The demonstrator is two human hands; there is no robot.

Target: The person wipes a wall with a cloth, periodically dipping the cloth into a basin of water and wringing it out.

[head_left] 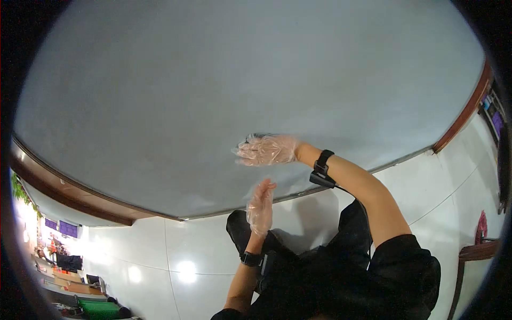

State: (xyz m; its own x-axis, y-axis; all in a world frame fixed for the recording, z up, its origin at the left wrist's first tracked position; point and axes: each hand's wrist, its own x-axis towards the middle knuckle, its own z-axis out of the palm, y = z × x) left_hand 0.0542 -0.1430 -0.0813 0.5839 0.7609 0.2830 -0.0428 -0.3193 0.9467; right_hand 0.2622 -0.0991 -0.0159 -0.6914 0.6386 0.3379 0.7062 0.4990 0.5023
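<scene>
At grey wall (176, 96): dark item (260, 135) lengthwise along upper side of right hand (265, 151), flat, grip unclear; left hand (261, 207) farther, unclenched.

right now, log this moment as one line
right hand: gloved, partly covering dark item at grey panel | left hand: gloved, nothing seen in it

Broad grey wall (298, 64) dominating here, brown trim (468, 118) running down its right edge, glossy white tiled floor (213, 250) throwing back bright spots, and green foliage (20, 189) far left, where strong light glares
</scene>
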